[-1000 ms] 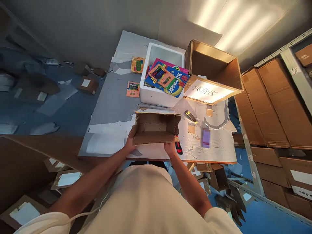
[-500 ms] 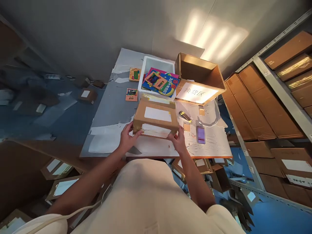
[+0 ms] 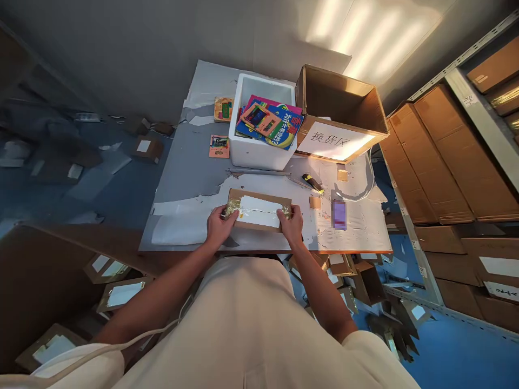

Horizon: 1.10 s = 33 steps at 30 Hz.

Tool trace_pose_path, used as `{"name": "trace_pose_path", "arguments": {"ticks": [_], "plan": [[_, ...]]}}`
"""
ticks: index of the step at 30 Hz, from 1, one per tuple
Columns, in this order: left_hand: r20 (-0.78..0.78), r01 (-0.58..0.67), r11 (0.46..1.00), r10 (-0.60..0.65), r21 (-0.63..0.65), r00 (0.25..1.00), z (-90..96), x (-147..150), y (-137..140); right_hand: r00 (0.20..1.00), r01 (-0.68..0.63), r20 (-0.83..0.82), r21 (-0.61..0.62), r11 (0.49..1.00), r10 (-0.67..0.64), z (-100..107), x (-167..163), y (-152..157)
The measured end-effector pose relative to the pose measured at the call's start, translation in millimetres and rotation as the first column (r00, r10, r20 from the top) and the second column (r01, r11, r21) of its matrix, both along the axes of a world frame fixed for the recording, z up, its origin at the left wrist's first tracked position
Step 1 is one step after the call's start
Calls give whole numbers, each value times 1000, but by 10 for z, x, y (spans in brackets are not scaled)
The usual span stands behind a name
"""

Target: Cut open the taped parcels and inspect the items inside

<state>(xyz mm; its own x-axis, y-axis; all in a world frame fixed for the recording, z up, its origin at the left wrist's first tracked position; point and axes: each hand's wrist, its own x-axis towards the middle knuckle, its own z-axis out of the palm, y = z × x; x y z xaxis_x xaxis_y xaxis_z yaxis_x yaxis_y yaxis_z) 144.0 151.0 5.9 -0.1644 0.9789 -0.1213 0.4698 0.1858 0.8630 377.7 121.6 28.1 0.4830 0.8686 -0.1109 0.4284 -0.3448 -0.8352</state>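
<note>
A taped cardboard box (image 3: pixel 233 195) with a white label on its facing side is held level near the table's front edge. My left hand (image 3: pixel 221 224) grips its left end, thumb on the labelled face. On the right end, my right hand (image 3: pixel 292 222) is closed the same way. The fingers behind the box are partly hidden. Beyond it stands a white foam bin (image 3: pixel 259 156) with several colourful books (image 3: pixel 270 124) lying across its top. A black and yellow box cutter (image 3: pixel 313 183) lies to the right of the box.
An open carton (image 3: pixel 340 113) with a handwritten sign stands at the back right. Small booklets (image 3: pixel 219 146) lie left of the bin. A blurred purple item (image 3: pixel 339 215) rests on the right. Shelves of cartons (image 3: pixel 430 162) rise at the right; boxes (image 3: pixel 121 294) sit below the table.
The box has turned in my hands: its broad top showed before, and now a narrow labelled side faces me. It is clear of the foam bin's front. My view has shifted slightly.
</note>
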Motion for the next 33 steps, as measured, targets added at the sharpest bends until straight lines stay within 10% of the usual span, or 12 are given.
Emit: {"name": "trace_pose_path", "arguments": {"ticks": [4, 8, 12, 17, 23, 28, 33], "plan": [[-56, -29, 995, 24, -99, 998, -147, -10, 67, 993, -94, -77, -31, 995, 92, -197, 84, 70], [-63, -39, 998, 42, 59, 997, -181, 71, 159, 985, -159, -70, 4, 987, 159, -296, 165, 177], [-166, 136, 966, -100, 221, 981, -227, 182, 301, 981, -195, 17, -15, 981, 196, -375, 180, 375], [-322, 318, 945, -278, 75, 905, -388, 222, 418, 966, -256, -8, -108, 961, 257, -603, 242, 589], [-487, 334, 923, -206, 191, 849, -423, 276, 392, 976, -6, 206, -272, 962, 64, -901, 630, 188], [-473, 570, 791, -424, 222, 772, -511, 271, 284, 914, -95, 293, -520, 849, 282, -1039, 891, -144], [-476, 603, 767, -456, 220, 752, -599, 208, 211, 872, -308, 346, -164, 937, 347, -563, 815, 263]]}}
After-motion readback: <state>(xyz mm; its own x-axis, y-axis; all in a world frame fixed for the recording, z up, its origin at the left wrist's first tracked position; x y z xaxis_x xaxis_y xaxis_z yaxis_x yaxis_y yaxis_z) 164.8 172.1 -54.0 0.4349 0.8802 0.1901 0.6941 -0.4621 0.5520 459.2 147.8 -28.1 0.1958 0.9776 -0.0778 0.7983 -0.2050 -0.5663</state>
